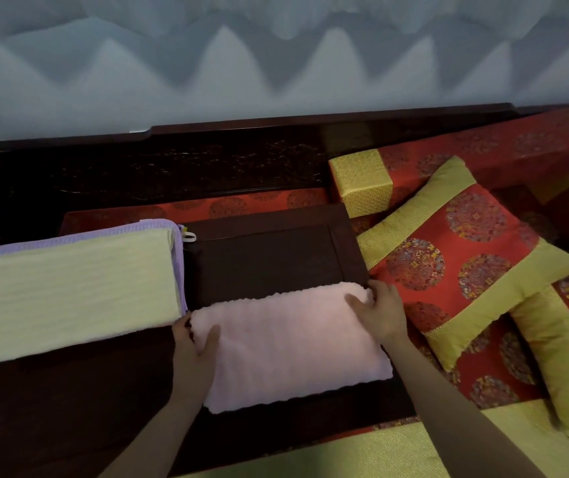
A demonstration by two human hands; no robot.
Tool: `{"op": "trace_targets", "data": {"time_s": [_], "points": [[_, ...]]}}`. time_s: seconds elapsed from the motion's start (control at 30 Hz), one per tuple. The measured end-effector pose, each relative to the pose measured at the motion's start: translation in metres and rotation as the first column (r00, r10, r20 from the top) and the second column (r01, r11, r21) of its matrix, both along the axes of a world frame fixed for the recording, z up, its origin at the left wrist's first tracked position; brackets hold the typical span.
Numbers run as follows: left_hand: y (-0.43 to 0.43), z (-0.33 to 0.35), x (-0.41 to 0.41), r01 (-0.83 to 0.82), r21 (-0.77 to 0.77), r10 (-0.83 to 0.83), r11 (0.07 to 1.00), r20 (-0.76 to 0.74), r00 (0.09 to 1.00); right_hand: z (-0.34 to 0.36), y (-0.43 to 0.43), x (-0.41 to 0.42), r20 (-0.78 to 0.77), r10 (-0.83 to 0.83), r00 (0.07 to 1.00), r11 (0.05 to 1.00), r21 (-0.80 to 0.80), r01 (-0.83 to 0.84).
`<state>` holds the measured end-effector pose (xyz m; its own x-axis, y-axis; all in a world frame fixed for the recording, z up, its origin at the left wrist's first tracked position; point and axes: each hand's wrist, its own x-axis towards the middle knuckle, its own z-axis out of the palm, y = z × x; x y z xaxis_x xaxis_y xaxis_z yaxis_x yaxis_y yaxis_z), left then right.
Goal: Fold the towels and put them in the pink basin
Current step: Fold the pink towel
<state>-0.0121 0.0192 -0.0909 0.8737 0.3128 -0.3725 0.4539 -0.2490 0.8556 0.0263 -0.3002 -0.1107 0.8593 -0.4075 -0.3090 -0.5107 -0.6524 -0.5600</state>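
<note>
Item: pink towel (290,343), folded to a rectangle, lay flat on the dark wooden worktop (269,257), near its right edge. Your left grip (191,346) clasped the towel's left edge, thumb on top and fingers curled round the side. Your right grip (381,312) held the far right corner, thumb laid across the top. Just beside the left edge: yellow towel (69,294) lying over a purple towel (159,226). To the right: red-and-gold cushion (448,270).
</note>
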Motion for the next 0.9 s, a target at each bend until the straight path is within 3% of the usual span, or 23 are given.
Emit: {"op": "trace_targets", "data": {"time_s": [0.07,0.17,0.27,0.33,0.43,0.57,0.73,0.9], "points": [[0.004,-0.008,-0.002,-0.070,0.085,0.073,0.994,-0.034,0.997,0.002,0.001,-0.008,0.012,-0.123,0.992,0.991,0.055,0.122],[0.012,-0.020,-0.010,-0.110,0.104,0.134,0.988,-0.264,0.955,0.013,0.002,-0.021,-0.073,-0.210,0.975,0.960,0.172,0.220],[0.011,-0.008,-0.011,-0.056,-0.146,-0.019,0.988,-0.470,0.882,0.017,0.005,-0.034,-0.295,-0.119,0.948,0.957,0.219,0.188],[0.006,0.003,-0.007,-0.023,-0.318,-0.152,0.948,-0.514,0.844,0.015,0.006,-0.040,-0.332,-0.097,0.938,0.940,0.280,0.196],[-0.002,0.017,0.000,0.098,-0.338,-0.229,0.936,-0.372,0.900,0.026,0.009,-0.043,-0.259,-0.054,0.964,0.928,0.343,0.144],[-0.007,0.056,0.011,0.270,-0.247,-0.308,0.930,-0.131,0.942,0.068,0.020,-0.040,-0.076,-0.018,0.997,0.907,0.419,0.048],[0.052,0.140,0.038,0.163,-0.036,-0.160,0.986,0.080,0.984,0.157,0.073,-0.009,0.194,-0.031,0.981,0.850,0.521,-0.076],[0.167,0.183,0.046,0.042,0.039,-0.050,0.998,0.234,0.971,0.196,0.171,0.034,0.307,-0.042,0.951,0.764,0.623,-0.168]]}}
